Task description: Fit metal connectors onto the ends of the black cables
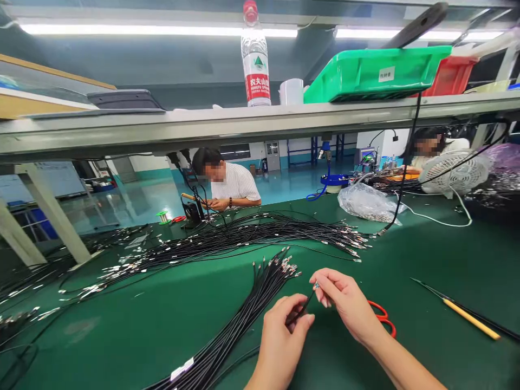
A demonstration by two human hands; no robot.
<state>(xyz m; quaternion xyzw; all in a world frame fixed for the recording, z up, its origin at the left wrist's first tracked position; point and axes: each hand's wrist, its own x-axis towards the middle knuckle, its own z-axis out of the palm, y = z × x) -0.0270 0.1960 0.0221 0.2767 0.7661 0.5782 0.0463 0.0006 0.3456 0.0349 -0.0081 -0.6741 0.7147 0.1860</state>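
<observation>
My left hand [284,338] grips a thin black cable [301,309] low over the green bench mat [142,336]. Between the thumb and fingertips of my right hand [345,303], I pinch the cable's small metal connector end [316,285]. Beside my left hand, a bundle of black cables [252,317] with metal-tipped ends runs across the mat. Red-handled scissors [382,317] lie just below my right hand, partly hidden by it. Further right lies a yellow-handled tool [471,319].
A larger cable bundle [244,244] spans the mat ahead. Across the bench, a co-worker [231,187] works near a black stand, and another person [430,149] sits behind a white fan [455,173]. A plastic bag [363,203] lies ahead; an overhead shelf [244,122] holds a green crate [374,76].
</observation>
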